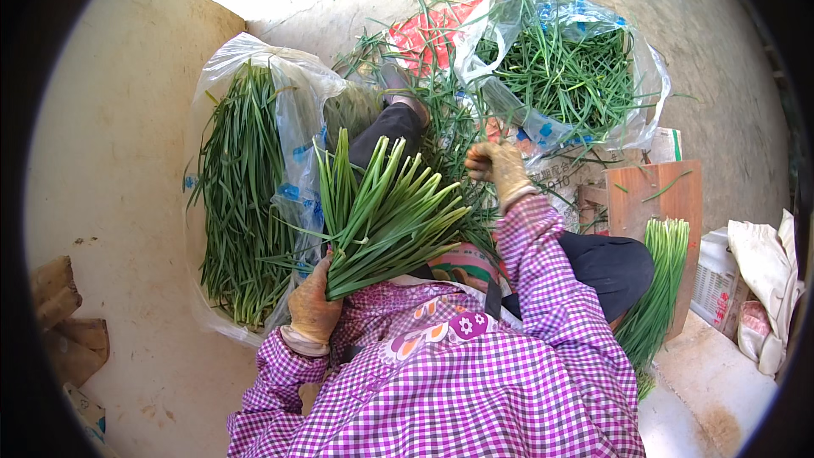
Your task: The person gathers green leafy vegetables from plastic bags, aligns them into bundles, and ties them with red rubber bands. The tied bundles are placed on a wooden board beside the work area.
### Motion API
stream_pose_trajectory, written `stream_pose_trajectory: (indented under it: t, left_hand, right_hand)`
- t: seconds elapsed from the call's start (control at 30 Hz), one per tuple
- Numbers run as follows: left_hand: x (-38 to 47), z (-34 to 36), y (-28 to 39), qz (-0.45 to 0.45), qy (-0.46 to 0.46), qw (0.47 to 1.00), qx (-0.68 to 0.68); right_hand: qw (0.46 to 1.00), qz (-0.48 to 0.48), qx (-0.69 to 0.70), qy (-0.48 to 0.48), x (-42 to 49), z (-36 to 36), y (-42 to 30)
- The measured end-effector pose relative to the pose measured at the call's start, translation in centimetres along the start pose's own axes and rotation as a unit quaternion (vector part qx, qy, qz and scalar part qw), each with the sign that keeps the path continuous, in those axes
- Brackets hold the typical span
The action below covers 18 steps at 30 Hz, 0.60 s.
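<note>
My left hand (316, 305), in a stained work glove, grips a fanned bunch of garlic chives (388, 222) over my lap. Its pale cut ends point up and to the right. My right hand (499, 165), also gloved, is raised to the right of the bunch, apart from it, with its fingers curled. Thin leaves show just above that fist, but whether it pinches any is unclear. Below and around it lie loose chive leaves (451, 121) on printed sacking (553, 175).
A clear plastic bag (305, 76) holding long chives (245, 197) stands at left. Another open bag (658, 86) holds loose leaves (566, 76) at upper right. A neat chive bundle (661, 286) leans against a wooden board (655, 187) on the right, near a white cloth (766, 273).
</note>
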<state>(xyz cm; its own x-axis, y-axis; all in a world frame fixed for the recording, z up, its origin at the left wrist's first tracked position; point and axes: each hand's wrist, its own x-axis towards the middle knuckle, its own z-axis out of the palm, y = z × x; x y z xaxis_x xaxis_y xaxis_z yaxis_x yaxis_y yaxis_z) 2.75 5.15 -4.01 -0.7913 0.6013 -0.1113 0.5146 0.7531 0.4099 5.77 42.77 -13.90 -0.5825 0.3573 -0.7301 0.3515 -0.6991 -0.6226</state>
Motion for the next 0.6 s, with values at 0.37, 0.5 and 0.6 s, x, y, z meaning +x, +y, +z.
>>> stream_pose_trajectory:
  t: [0.37,0.5,0.6]
  left_hand:
    - [3.5,-2.2,-0.7,0.024,0.033,0.998,0.049]
    - [3.1,-0.3,-1.6,0.042,-0.002,0.992,0.117]
    - [2.9,0.2,-2.1,0.030,-0.024,0.985,0.167]
  right_hand:
    - [0.933,0.055,-0.130,-0.329,-7.2,1.0,2.4]
    - [0.923,0.076,-0.197,-0.321,-7.7,-1.3,1.9]
    - [0.909,-0.011,-0.223,-0.352,-7.9,-1.8,2.2]
